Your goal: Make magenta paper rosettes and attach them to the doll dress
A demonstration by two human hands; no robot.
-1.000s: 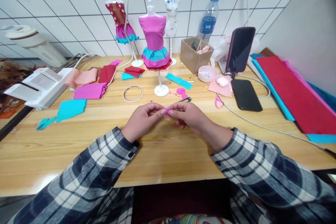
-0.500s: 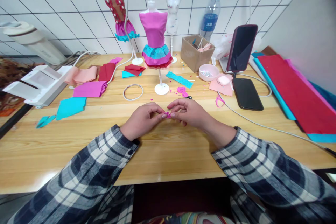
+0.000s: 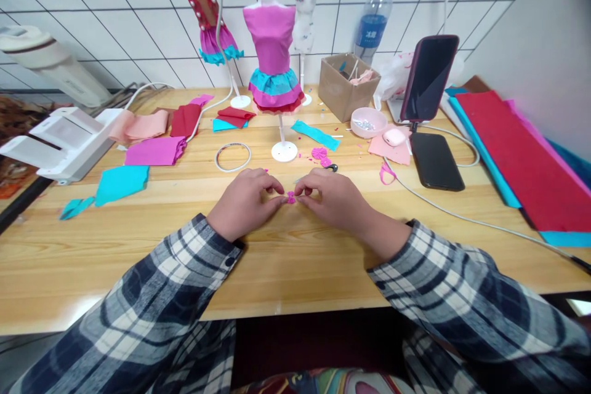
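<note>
A small magenta paper bow (image 3: 290, 197) is pinched by its two ends between my hands, just above the wooden table. My left hand (image 3: 245, 202) is closed, with thumb and forefinger on the bow's left end. At its right end, the fingertips of my right hand (image 3: 336, 199) grip it the same way. Scissors (image 3: 332, 167) lie mostly hidden behind my right hand. Beyond them are pleated magenta rosettes (image 3: 319, 153). Straight ahead stands a small dress form (image 3: 270, 37) in a magenta top and a tiered turquoise, magenta and red skirt.
Two more dress forms stand behind. A clear ring (image 3: 233, 157) and folded crepe paper (image 3: 154, 151) lie left. Right are a turquoise strip (image 3: 316, 134), cardboard box (image 3: 346, 89), pink bowl (image 3: 368, 123), two phones, a cable (image 3: 462, 220) and long crepe sheets (image 3: 512, 160).
My fingers have drawn slightly apart, and more of the bow shows between them. Both hands still hold it. The whole view has shifted slightly.
</note>
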